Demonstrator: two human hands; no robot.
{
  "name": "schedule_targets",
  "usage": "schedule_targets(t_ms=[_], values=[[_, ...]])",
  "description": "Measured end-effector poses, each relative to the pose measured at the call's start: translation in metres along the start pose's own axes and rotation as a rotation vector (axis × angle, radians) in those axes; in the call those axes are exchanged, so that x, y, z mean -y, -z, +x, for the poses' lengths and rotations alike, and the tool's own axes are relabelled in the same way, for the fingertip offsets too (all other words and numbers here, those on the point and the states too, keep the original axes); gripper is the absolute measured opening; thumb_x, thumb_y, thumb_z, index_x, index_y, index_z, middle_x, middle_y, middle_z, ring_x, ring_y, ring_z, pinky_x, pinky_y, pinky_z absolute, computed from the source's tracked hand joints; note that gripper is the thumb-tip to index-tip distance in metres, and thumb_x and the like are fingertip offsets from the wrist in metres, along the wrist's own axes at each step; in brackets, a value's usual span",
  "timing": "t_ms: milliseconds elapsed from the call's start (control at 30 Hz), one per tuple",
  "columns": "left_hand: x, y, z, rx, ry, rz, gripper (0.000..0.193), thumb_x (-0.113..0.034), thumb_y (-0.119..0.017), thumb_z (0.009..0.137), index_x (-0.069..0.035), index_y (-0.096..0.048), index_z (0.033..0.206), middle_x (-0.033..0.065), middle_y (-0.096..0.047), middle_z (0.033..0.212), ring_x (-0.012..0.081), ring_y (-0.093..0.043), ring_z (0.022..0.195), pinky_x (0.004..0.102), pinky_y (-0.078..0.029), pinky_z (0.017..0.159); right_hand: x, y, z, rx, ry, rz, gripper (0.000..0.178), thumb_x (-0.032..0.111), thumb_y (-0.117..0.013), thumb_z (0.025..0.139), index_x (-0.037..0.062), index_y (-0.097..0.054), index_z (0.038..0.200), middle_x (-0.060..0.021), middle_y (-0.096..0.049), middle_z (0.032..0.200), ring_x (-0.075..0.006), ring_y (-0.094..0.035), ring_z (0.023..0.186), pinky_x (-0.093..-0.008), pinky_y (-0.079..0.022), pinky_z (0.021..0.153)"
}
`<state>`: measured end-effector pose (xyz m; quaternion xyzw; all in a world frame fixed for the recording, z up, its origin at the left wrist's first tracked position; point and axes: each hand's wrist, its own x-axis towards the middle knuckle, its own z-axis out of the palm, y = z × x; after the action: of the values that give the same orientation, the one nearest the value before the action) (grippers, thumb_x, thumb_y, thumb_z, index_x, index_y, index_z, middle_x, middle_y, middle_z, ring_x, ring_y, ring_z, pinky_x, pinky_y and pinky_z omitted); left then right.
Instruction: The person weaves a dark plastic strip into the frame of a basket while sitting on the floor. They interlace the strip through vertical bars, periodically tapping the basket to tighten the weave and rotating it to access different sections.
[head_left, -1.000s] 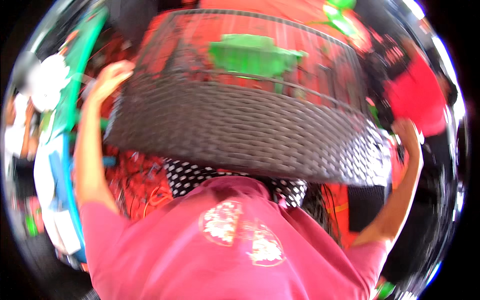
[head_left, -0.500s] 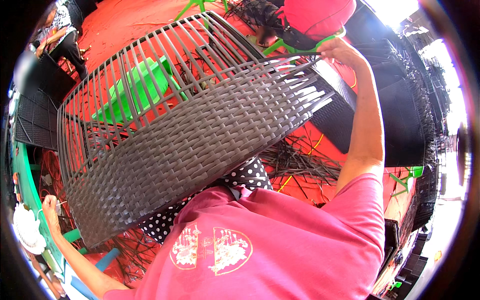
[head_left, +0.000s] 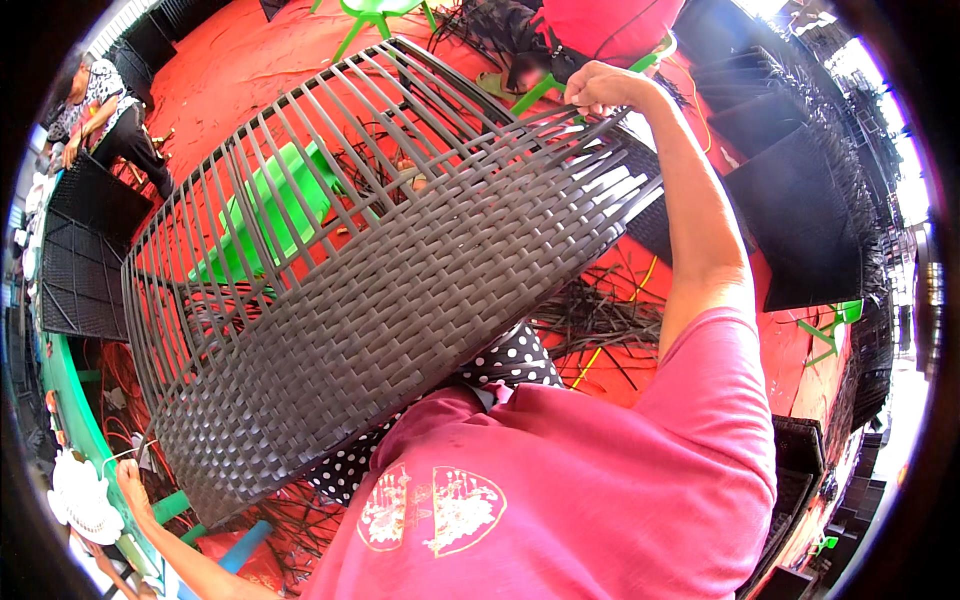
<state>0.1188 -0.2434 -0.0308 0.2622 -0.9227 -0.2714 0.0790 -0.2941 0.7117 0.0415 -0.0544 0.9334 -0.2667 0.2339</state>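
dark brown strands make up the panel slanting across my front, over my dotted trousers, its woven face toward me and its bars bare along the upper side. a second ago it lay more level in my view, my right hand low by the right end and my left up at the other. now the panel climbs toward the right, and my right hand is up near the top of the weave.

half a second ago that hand stood farther out, a strip bowing away; now it sits closer in and less strip shows. i'd judge the strand is being drawn nearer the weave, with that edge unfinished: the loose ends still jut out. my right fingers are bunched, pinching the strip.

my left hand is lower than before, just beside the panel's left end, near a white ribbed thing. it looks curled, but i cannot tell if it grips anything. a green seat shows through the bars.
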Motion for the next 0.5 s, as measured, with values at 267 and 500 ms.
schedule_targets(t_ms=[267,500], values=[[0.027,0.010,-0.012,-0.046,0.072,-0.050,0.024,-0.018,-0.054,0.090,-0.007,-0.042,0.072,-0.0030,-0.037,0.077,0.0088,-0.035,0.071,0.0252,-0.031,0.065,-0.014,-0.008,0.025,0.017,0.060,-0.013,0.012,0.019,-0.064,0.076,0.0089,-0.061,0.070,0.0052,-0.051,0.056,-0.0042,-0.040,0.046,-0.0228,-0.029,0.040],[0.066,0.021,-0.020,-0.084,0.128,0.020,0.018,-0.020,-0.058,0.088,-0.004,-0.055,0.081,-0.0023,-0.049,0.079,0.0102,-0.043,0.075,0.0257,-0.036,0.070,-0.011,-0.003,0.014,-0.109,0.214,0.048,0.017,0.014,-0.057,0.081,0.0040,-0.063,0.093,-0.0005,-0.059,0.083,-0.0080,-0.055,0.069,-0.0217,-0.044,0.060]])
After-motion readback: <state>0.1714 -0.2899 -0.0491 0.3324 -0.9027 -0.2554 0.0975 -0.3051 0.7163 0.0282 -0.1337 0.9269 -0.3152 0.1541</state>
